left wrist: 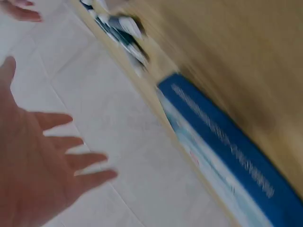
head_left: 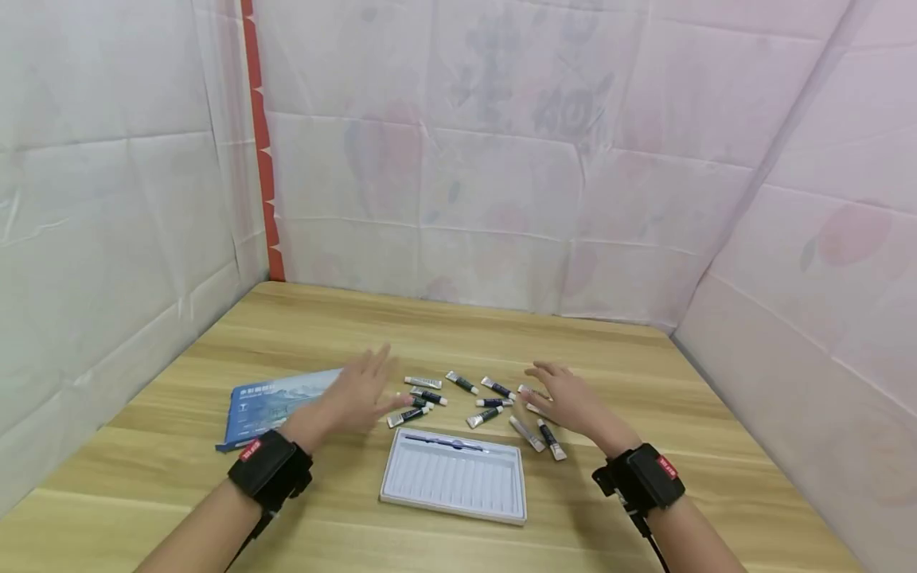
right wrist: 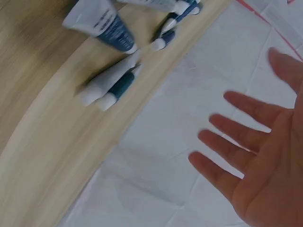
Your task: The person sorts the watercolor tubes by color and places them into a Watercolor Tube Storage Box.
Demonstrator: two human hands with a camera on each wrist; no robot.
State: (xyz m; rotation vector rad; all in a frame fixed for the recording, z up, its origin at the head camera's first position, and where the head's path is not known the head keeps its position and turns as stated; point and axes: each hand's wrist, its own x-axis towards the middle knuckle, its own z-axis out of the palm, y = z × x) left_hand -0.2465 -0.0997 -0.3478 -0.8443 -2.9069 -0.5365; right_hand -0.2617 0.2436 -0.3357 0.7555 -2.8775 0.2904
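Note:
Several small paint tubes [head_left: 495, 387] with white caps lie scattered on the wooden table in the head view. My left hand [head_left: 356, 395], fingers spread, hovers between the tubes and a blue box [head_left: 251, 410] with a landscape print, overlapping the box's right end. On the other side, my right hand [head_left: 569, 402] is held with fingers spread over the right-hand tubes, partly hiding a couple of them. Both palms show bare in the wrist views, where a dark blue tube [right wrist: 116, 35] and the box's blue side [left wrist: 218, 142] appear beyond the fingers.
In front of the tubes lies a white slotted tray [head_left: 453, 485], with a thin dark paintbrush [head_left: 444, 442] along its back edge. Pale sheeting [head_left: 501, 191] encloses the table at the back and sides, with a red strip [head_left: 262, 143] at the left corner.

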